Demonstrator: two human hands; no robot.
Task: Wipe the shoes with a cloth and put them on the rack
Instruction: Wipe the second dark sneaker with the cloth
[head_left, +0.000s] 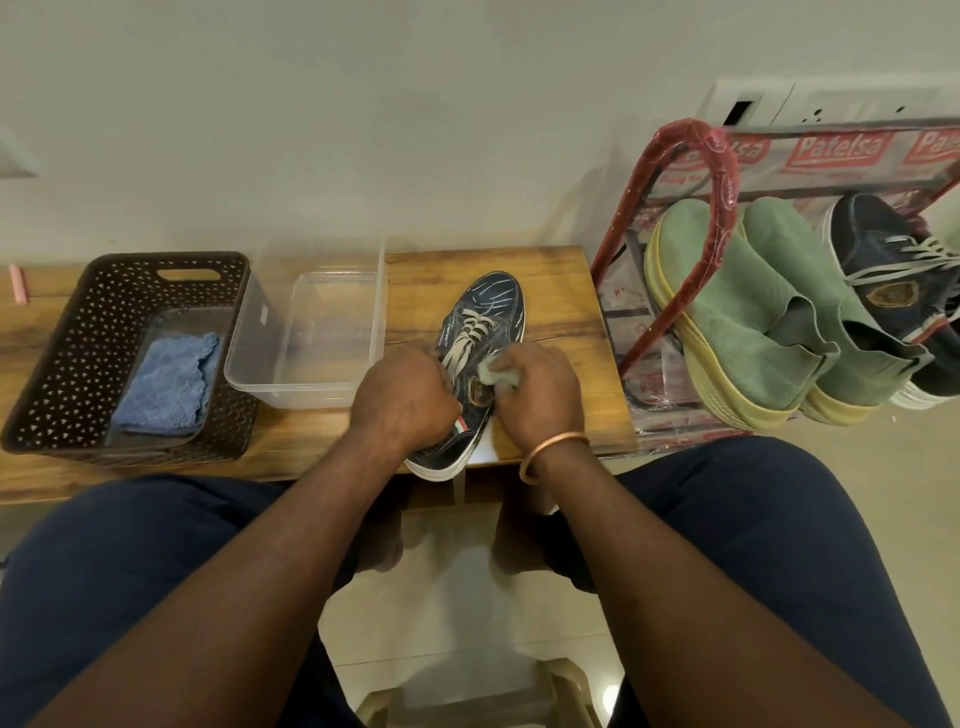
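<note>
A dark navy sneaker (485, 306) with pale laces lies on the wooden bench (561, 291), toe pointing away, heel over the front edge. My left hand (408, 397) grips its left side near the collar. My right hand (537, 392) holds a bunched pale green cloth (493, 371) against the shoe's right side by the gold emblem. On the red-framed shoe rack (711, 171) at the right sit two green slip-on shoes (737, 317) and a matching navy sneaker (893, 275).
A dark perforated basket (62, 353) at the left holds a folded blue cloth (166, 382). A clear plastic tub (306, 332) stands between it and the shoe. My knees flank a plastic stool (467, 696) on the tiled floor below.
</note>
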